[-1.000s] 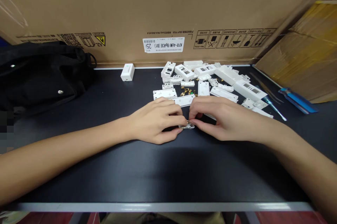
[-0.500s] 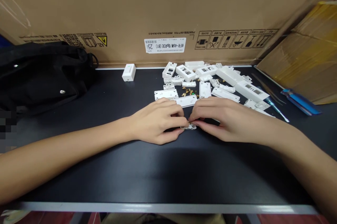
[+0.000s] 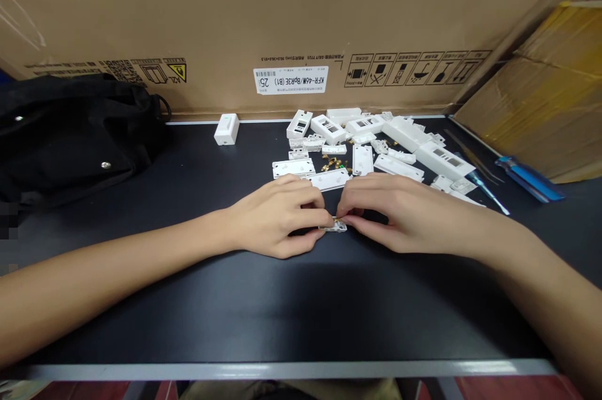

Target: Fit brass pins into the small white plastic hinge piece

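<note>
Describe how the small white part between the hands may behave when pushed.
The white part is probably stiff, as it looks like moulded plastic. It seems light, being small. Looking low and flat, it would likely slide, not roll.

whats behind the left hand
Just beyond the left hand lie two long white plates, with brass-coloured pieces near them. The hand covers part of the plates' near side; anything under it can't be seen.

We can cross the desk's near edge (image 3: 291,370) between our forearms (image 3: 155,256); white casings (image 3: 444,160) block us toward its far right corner.
</note>
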`<state>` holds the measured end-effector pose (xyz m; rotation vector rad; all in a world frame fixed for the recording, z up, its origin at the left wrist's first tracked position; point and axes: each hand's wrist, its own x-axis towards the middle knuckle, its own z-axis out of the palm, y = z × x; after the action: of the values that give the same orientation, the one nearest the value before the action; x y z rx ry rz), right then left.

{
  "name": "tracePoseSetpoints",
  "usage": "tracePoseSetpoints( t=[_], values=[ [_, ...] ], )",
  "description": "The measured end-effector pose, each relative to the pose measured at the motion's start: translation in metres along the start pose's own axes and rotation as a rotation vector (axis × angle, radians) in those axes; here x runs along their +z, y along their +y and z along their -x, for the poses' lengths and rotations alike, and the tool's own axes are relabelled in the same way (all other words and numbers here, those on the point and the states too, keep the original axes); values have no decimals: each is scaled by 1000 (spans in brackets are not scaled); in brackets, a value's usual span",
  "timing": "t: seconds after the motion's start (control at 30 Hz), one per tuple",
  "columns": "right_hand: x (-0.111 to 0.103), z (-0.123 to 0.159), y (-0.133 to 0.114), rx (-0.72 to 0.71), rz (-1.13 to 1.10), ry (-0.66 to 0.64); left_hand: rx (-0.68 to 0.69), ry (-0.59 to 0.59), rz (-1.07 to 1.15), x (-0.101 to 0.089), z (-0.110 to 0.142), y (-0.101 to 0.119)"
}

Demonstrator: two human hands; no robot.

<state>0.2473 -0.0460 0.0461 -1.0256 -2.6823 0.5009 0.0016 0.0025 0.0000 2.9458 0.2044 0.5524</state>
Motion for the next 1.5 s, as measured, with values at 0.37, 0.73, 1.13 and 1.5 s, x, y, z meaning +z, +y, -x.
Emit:
tracePoseSetpoints(
  t=[0.37, 0.73, 1.13, 1.5],
  values=[
    [-3, 5, 4, -31, -66, -19, -6, -13, -12, 0, 2, 0],
    [-6, 7, -1, 13, 4, -46, -20, -35, -14, -1, -1, 1],
    [-1, 6, 6, -91, 4, 6, -16, -15, 9, 0, 2, 0],
    [9, -1, -1, -147, 310, -34, -52, -11, 12, -3, -2, 3]
  ],
)
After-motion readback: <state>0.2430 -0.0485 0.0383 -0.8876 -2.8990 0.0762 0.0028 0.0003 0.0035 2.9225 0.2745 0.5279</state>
